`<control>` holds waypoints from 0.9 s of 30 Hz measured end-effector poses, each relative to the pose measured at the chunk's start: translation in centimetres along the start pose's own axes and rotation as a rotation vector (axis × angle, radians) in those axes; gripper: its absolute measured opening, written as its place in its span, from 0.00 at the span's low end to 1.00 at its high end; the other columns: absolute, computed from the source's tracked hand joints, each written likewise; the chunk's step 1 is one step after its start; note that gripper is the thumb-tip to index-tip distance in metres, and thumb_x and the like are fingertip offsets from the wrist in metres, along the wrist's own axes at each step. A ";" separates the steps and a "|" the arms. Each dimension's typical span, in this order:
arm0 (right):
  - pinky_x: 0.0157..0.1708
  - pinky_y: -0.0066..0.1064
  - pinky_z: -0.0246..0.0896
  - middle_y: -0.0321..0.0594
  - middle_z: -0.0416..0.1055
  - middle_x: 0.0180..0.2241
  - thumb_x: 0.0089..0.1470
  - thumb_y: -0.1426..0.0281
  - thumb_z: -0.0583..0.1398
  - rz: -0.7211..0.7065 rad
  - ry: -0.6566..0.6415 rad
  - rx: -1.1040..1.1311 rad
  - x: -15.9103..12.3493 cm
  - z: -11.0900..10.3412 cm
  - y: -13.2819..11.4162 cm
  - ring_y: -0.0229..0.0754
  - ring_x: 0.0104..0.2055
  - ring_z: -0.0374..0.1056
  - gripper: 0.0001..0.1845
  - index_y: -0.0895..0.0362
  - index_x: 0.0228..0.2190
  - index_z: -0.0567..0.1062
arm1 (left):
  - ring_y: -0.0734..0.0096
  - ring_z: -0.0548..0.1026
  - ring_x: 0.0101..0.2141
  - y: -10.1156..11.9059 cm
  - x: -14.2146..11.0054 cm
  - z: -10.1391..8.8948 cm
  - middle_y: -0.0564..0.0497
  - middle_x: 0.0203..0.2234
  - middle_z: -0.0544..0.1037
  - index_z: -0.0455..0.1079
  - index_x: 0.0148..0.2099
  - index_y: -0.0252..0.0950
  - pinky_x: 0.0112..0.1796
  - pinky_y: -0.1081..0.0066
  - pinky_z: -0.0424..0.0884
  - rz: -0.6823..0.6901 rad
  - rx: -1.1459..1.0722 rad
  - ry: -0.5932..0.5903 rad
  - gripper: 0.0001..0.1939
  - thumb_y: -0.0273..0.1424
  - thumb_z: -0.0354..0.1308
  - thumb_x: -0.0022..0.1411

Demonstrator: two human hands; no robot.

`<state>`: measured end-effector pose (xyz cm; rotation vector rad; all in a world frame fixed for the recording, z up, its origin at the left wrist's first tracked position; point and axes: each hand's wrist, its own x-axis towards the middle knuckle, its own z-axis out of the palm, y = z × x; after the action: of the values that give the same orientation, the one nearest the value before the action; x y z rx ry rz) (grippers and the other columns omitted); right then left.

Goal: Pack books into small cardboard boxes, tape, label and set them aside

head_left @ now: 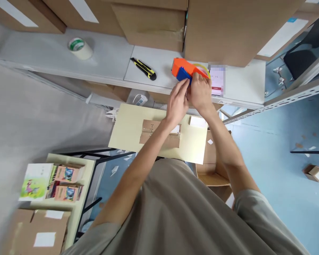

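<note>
An orange and blue tape dispenser (181,68) with a yellowish roll is at the front of the grey shelf. My right hand (200,92) is closed around its handle end. My left hand (177,101) meets it from the other side, its fingers pressed together against the blue part; what lies under the fingertips is hidden. Just right of the dispenser lies a phone (217,80) with a lit screen. To the left, a black and yellow utility knife (143,68) rests on the shelf. Below my forearms, a taped small cardboard box (159,136) lies on a pale yellow table (127,131).
Large cardboard boxes (154,26) line the back of the shelf (108,53). A tape roll (80,49) stands at its left. A white paper stack (198,121) is on the table. An open carton (212,177) sits below right. Books (37,182) and another carton (45,230) are lower left.
</note>
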<state>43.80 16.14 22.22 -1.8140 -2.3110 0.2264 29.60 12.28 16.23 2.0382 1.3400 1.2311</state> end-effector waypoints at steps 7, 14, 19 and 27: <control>0.83 0.71 0.46 0.66 0.68 0.78 0.80 0.65 0.44 0.051 -0.024 -0.082 4.0 1.0 -2.1 0.71 0.84 0.58 0.39 0.63 0.85 0.58 | 0.45 0.69 0.81 -3.9 -4.0 -1.4 0.43 0.79 0.74 0.68 0.83 0.45 0.83 0.44 0.64 -0.185 -0.056 -0.062 0.30 0.41 0.60 0.85; 0.84 0.67 0.53 0.61 0.52 0.87 0.82 0.55 0.29 0.229 0.005 0.292 -12.1 7.9 -3.2 0.62 0.91 0.44 0.46 0.63 0.88 0.45 | 0.33 0.74 0.76 -10.7 -20.4 -9.3 0.27 0.71 0.80 0.75 0.73 0.35 0.78 0.41 0.69 -0.787 0.195 0.091 0.39 0.60 0.65 0.77; 0.79 0.66 0.65 0.70 0.63 0.81 0.80 0.37 0.38 0.437 -0.203 0.656 -22.8 20.6 -5.4 0.69 0.84 0.64 0.56 0.66 0.86 0.50 | 0.28 0.83 0.67 -10.7 -24.7 -9.6 0.24 0.63 0.85 0.76 0.69 0.32 0.69 0.41 0.77 -1.014 0.448 -0.162 0.39 0.62 0.53 0.81; 0.72 0.65 0.73 0.63 0.78 0.72 0.80 0.36 0.37 0.588 -0.088 0.772 -23.3 26.2 -5.4 0.67 0.74 0.77 0.52 0.57 0.82 0.65 | 0.42 0.87 0.53 -11.6 -24.5 -9.6 0.38 0.44 0.88 0.78 0.49 0.41 0.56 0.58 0.79 -1.002 0.384 -0.148 0.26 0.60 0.60 0.79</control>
<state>37.61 -7.77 -3.23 -1.9586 -1.3345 1.1123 11.81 -5.23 1.99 1.2441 2.2094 0.3795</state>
